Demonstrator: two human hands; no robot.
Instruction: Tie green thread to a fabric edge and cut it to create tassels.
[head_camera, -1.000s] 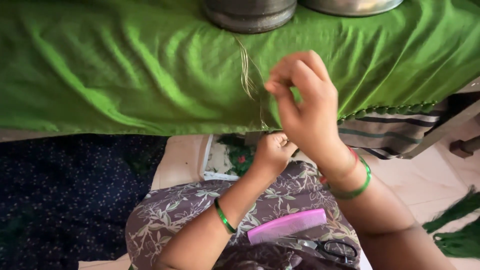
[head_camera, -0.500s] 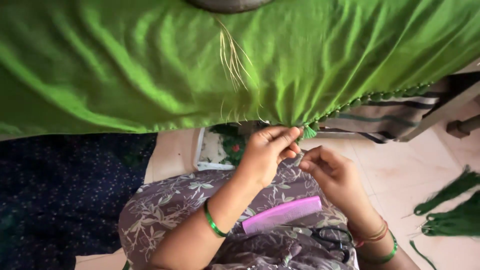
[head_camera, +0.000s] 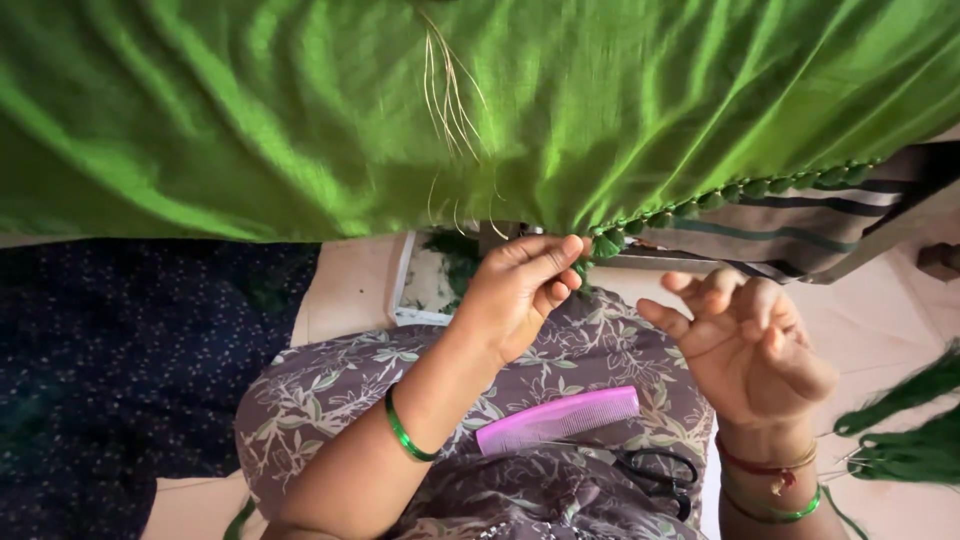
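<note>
Green cloth (head_camera: 300, 130) overhead, left hand (head_camera: 520, 290) pinching its edge

Green cloth (head_camera: 300, 130) blocks above — open gap between the hands over the lap, comb (head_camera: 557, 420) below.

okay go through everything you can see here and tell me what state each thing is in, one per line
Green cloth: draped, creased, edge hanging down.
Tassel: on the cloth's edge, by the left hand's fingertips.
Left hand: fingers pinched at the cloth's edge.
Right hand: open, holding nothing.
Pink comb: lying flat on the lap.
Scissors: lying on the lap, blades hidden.
Green threads: loose bundles on the floor.
</note>
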